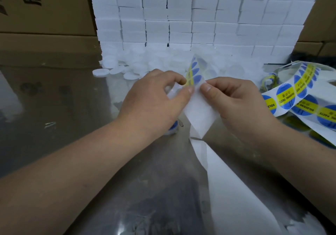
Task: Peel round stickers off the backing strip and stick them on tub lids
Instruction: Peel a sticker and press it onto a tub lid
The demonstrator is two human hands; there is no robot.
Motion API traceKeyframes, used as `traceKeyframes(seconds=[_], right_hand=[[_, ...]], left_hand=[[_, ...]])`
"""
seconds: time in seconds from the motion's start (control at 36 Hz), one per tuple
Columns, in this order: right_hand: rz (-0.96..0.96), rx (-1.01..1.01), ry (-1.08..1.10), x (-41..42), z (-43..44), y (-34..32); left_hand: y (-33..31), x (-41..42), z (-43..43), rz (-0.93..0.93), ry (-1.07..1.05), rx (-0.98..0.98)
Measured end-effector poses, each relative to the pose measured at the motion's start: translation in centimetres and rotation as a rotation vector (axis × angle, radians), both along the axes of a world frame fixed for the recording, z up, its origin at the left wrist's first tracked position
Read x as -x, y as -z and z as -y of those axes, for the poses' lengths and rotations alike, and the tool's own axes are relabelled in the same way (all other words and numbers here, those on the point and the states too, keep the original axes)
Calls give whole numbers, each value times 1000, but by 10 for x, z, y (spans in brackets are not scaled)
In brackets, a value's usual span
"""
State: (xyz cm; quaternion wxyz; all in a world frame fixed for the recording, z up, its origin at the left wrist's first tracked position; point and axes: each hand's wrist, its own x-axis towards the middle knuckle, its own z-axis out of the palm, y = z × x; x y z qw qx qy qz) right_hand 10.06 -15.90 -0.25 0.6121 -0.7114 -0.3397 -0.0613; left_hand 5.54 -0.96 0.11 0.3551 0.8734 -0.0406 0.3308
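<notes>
Stacked white blocks (190, 16) wall off the back, cardboard boxes (45, 7) to either side, over a reflective metal table (63, 98). Head view only. Loose heap of white tub lids (145, 62) at the foot of the wall, just beyond the hands. Left hand (154, 100) and right hand (234, 100) meet at centre, thumbs and forefingers pinched narrow on the backing strip (198, 114), the left at the edge of a blue-and-yellow round sticker (193, 74). Spent strip trails down toward the viewer; the unused length of stickers (298, 93) loops off to the right. A small blue-topped item sits under the left wrist, too hidden to name. Judged step: lifting a sticker's edge. Risks: sticker folding onto itself or creasing if peeled too sharply; the thin backing tearing under the two opposed pinches.
</notes>
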Motion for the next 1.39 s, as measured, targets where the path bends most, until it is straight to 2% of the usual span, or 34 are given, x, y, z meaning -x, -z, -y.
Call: traceKeyframes(seconds=[0.17, 0.33, 0.47, 0.64, 0.78, 0.94, 1.11, 1.19, 1.39], right_hand=[[8, 35, 78, -3, 0, 2], [60, -3, 283, -11, 2, -1], [155, 40, 308, -8, 4, -2], [179, 108, 133, -1, 1, -3], [165, 134, 97, -1, 2, -3], [25, 67, 65, -2, 2, -4], [-129, -9, -2, -3, 0, -7], [-205, -50, 50, -6, 1, -9], [-233, -120, 144, -1, 1, -12]], left_hand=[[-5, -7, -7, 25, -91, 279], [-7, -13, -18, 75, -201, 481], [-3, -12, -15, 43, -192, 405], [-2, -7, -11, 93, -154, 199], [-1, -5, -11, 101, -148, 127], [0, -5, -11, 132, -145, 28], [-2, -3, -7, 158, -129, 13], [-3, -3, -7, 172, -124, -11], [-1, -4, -7, 171, -127, -66]])
